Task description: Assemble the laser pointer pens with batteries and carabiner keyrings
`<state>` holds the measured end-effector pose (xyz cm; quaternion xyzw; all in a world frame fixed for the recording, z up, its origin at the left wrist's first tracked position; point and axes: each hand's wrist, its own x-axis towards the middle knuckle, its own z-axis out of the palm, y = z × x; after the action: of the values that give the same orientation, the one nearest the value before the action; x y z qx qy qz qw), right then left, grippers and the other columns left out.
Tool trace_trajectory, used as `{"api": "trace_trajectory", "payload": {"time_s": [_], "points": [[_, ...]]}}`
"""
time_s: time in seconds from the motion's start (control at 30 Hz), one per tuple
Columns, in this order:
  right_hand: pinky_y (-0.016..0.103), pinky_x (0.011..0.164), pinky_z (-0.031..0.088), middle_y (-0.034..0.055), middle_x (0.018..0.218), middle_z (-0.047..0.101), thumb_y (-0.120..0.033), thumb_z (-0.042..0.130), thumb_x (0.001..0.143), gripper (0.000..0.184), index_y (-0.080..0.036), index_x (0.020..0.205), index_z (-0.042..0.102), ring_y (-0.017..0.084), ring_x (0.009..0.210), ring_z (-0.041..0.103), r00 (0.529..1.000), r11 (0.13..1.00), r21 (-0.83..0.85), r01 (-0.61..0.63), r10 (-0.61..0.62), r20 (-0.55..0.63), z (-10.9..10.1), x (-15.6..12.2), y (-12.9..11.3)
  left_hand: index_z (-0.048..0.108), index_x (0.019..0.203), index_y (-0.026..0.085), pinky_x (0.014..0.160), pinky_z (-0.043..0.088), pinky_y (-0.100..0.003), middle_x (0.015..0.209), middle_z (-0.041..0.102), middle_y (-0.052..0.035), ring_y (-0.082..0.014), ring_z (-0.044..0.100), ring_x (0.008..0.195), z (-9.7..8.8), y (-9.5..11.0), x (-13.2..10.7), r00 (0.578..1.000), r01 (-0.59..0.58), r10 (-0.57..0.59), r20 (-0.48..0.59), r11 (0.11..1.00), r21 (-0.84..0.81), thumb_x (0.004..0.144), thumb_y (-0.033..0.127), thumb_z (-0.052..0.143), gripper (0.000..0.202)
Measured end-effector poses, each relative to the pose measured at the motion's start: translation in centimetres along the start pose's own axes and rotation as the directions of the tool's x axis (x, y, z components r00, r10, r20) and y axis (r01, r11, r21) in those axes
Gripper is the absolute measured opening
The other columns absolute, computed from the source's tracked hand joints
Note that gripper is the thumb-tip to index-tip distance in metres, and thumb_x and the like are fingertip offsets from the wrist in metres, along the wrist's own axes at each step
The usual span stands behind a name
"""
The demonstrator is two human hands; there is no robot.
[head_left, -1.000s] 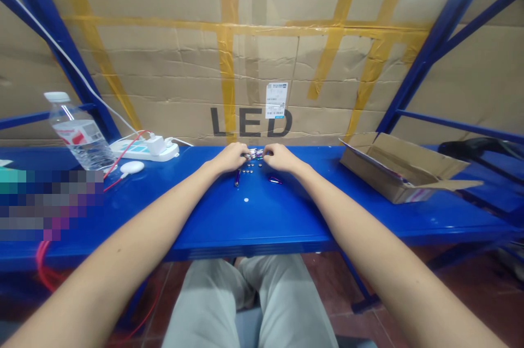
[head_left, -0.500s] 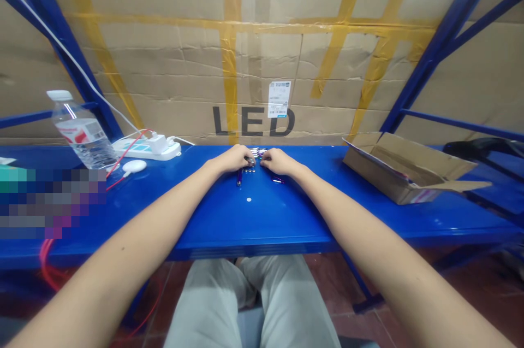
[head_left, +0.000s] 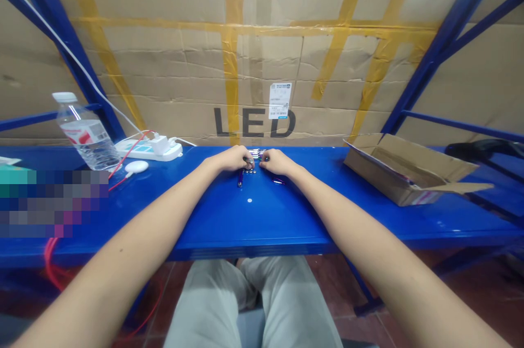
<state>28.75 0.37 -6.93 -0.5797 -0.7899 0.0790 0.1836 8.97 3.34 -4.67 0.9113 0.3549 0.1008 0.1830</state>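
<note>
My left hand point(head_left: 231, 159) and my right hand point(head_left: 277, 161) rest close together on the blue table point(head_left: 262, 217), far from me. Both have their fingers curled around a small cluster of purple and silver parts point(head_left: 256, 155) lying between them. What each pinches is too small to name. A purple pen-like piece point(head_left: 240, 177) lies just under my left hand. Another purple piece point(head_left: 279, 180) peeks out below my right wrist. One small silver disc point(head_left: 249, 200) lies alone nearer to me.
A water bottle point(head_left: 88, 135), a white power strip point(head_left: 149, 147) with red and white cables, and a white oval object point(head_left: 137, 166) stand at the left. An open cardboard box point(head_left: 409, 167) sits at the right. A taped cardboard wall marked LED point(head_left: 254, 122) backs the table.
My hands have drawn closer together over the small parts. The view has shifted slightly.
</note>
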Motion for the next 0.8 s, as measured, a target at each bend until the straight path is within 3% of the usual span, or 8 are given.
{"api": "trace_trajectory", "payload": {"time_s": [0.5,0.8], "points": [[0.024,0.079,0.043,0.0094,0.108,0.075,-0.017,0.058,0.089,0.018,-0.018,0.098,0.073,0.021,0.098,0.067,1.0,1.0,-0.02,0.024,-0.025,-0.007,0.2,0.3,0.0,0.08,0.098,0.016,0.075,0.048,-0.022,0.094,0.078,-0.0066,-0.0177,0.07,0.086,-0.4,0.2,0.1,0.998,-0.055,0.052,0.037,0.993,0.102,0.076,0.014,0.065,0.027],[0.024,0.065,0.04,0.0093,0.092,0.076,-0.024,0.062,0.089,0.016,-0.014,0.091,0.074,0.019,0.082,0.066,0.999,1.0,-0.014,0.012,-0.012,0.047,-0.9,-0.2,-0.3,0.081,0.092,0.018,0.072,0.046,-0.023,0.089,0.078,-0.0047,-0.0182,0.069,0.082,-0.5,0.4,0.0,0.999,-0.054,0.053,0.012,0.994,0.091,0.074,0.015,0.066,0.024]]}}
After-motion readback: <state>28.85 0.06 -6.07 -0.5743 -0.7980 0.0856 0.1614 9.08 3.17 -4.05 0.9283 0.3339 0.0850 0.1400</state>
